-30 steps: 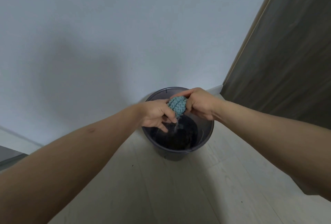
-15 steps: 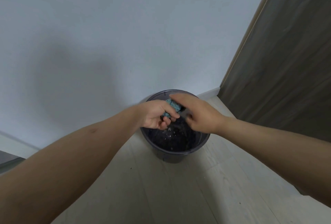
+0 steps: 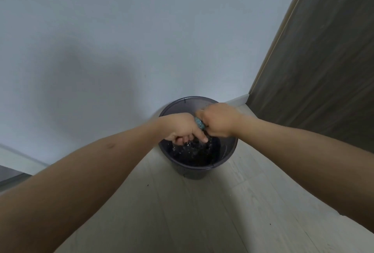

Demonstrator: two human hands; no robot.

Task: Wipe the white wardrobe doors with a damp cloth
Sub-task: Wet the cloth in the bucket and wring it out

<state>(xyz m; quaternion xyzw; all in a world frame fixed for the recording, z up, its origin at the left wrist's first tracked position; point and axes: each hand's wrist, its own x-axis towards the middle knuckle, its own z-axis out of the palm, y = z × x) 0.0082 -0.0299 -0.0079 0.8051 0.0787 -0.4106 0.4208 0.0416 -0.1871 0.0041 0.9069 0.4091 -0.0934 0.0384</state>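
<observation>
Cloth (image 3: 199,123): teal, soft, sodden, likely slippery; bunched between left hand (image 3: 183,128) and right hand (image 3: 218,120), both grips clenched round it, above bucket (image 3: 228,155) at 12 o'clock.

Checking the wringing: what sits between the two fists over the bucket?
In the head view, a sliver of teal cloth shows between the left hand and right hand, both gripping it above the bucket.

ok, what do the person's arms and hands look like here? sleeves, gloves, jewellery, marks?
Both forearms are bare as far as the frame shows: no sleeves in view. The left hand and right hand wear no gloves, and no watch, bracelet or ring shows. The left forearm carries one small oval mark partway up; the right forearm shows no marking.
</observation>
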